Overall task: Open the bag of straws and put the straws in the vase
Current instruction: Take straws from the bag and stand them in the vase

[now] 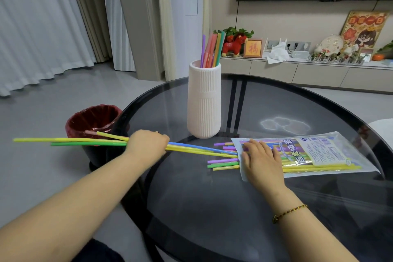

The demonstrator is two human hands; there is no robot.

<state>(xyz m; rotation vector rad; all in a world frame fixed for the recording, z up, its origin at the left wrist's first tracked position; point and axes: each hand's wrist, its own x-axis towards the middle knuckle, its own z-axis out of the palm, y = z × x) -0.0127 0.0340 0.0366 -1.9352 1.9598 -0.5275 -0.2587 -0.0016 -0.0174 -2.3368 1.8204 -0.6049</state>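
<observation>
A white ribbed vase (204,100) stands upright on the round glass table (265,208), with several coloured straws (211,50) sticking out of its top. The clear straw bag (314,153) lies flat at the right, its open end facing left with straw ends poking out (223,160). My right hand (262,160) presses flat on the bag's open end. My left hand (146,144) is shut on a bunch of yellow, green and blue straws (70,141) held level, their right tips still at the bag's mouth.
A bin with a red liner (93,121) stands on the floor just left of the table, under the held straws. Curtains hang at the left. A low cabinet with ornaments (297,66) runs along the back wall under a TV.
</observation>
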